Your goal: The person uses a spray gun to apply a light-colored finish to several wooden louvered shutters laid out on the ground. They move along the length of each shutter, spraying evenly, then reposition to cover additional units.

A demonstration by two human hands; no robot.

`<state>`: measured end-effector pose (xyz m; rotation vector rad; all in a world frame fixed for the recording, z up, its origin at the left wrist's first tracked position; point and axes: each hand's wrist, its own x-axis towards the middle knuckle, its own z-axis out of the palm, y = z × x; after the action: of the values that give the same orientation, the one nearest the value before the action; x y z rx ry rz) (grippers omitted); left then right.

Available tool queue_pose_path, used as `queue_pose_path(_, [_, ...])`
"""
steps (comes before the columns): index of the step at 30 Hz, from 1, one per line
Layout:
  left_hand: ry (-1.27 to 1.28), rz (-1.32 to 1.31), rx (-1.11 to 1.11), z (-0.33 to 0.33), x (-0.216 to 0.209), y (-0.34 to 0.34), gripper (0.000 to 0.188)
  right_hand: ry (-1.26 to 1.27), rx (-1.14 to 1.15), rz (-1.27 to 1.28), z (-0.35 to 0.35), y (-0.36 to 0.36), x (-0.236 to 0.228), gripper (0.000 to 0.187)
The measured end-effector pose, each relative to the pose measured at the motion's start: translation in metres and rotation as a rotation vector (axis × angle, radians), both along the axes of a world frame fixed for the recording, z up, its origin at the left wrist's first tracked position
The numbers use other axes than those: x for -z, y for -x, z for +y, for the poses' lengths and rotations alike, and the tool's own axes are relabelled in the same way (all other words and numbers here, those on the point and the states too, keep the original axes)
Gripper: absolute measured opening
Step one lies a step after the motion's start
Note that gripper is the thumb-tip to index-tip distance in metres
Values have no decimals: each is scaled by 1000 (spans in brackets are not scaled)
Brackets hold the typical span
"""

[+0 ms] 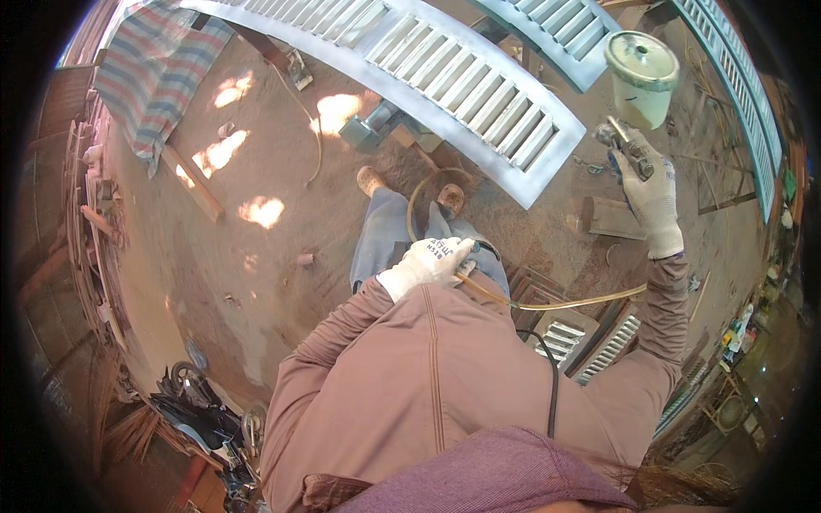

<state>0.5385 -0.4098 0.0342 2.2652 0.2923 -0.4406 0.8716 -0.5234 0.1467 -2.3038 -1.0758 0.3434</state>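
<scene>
A white-gloved right hand of mine [654, 192] is closed around a spray gun [627, 139], raised at the right. On the gun sits a translucent white paint cup [643, 104] with a pale, stained lid. In front of me lies a louvered shutter panel [534, 175] with a whitish frame, its near corner left of the gun and apart from it. My left hand [428, 263], also gloved, is closed at my waist on a yellowish air hose [564, 305]. That hose runs right toward my right forearm; another stretch loops down past my legs.
More louvered panels stand at the far right, one blue-grey [590, 60]. Others lie low beside me [560, 338]. A striped tarp [162, 77] hangs at far left near a wooden plank [195, 184]. A motorbike [192, 410] stands at lower left. Sunlit patches mark the dirt floor.
</scene>
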Motion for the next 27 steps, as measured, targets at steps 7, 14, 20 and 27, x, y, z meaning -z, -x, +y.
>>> queue_pose_path(7, [25, 17, -3, 6, -2, -3, 42, 158, -93, 589, 11, 35, -22, 37])
queue_pose_path(14, [34, 2, 19, 12, 2, -3, 42, 78, -133, 250, 43, 10, -8, 38])
queue_pose_path(20, [10, -80, -45, 19, -4, 1, 43, -44, -65, -4, 47, -3, -3, 33])
queue_pose_path(27, [35, -37, -28, 28, -4, 2, 44, 142, -134, 540, 53, 24, -11, 34])
